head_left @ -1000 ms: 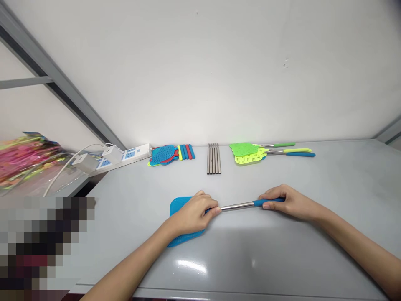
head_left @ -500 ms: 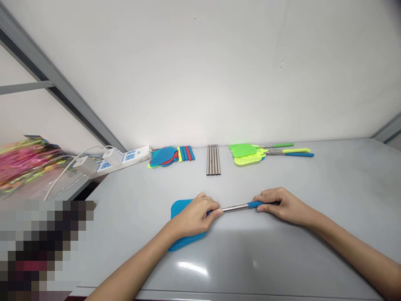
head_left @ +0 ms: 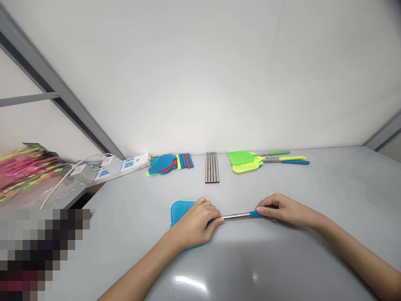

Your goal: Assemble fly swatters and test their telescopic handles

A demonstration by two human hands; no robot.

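Note:
A blue fly swatter (head_left: 181, 210) lies across the grey table in front of me, its perforated head on the left, partly covered by my hand and forearm. My left hand (head_left: 200, 221) wraps round the neck where the head meets the metal rod (head_left: 236, 216). At the rod's other end, my right hand (head_left: 278, 208) pinches the blue grip (head_left: 254, 214); most of that grip is hidden by the fingers. Beyond my hands several bare metal rods (head_left: 212, 168) lie side by side. Finished-looking swatters with green and yellow heads (head_left: 246, 167) lie to their right.
Farther left are loose swatter heads (head_left: 162, 164) in a pile and a row of coloured grips (head_left: 185, 161). A white power strip (head_left: 134, 164) with plugs and cables sits at the table's left edge. Bagged pink and yellow items (head_left: 25, 169) lie beyond it. A wall closes off the back.
The view has tilted up slightly, so everything appears lower. My right fingers have shifted on the blue grip, and less of it shows. My left hand keeps its hold on the neck.

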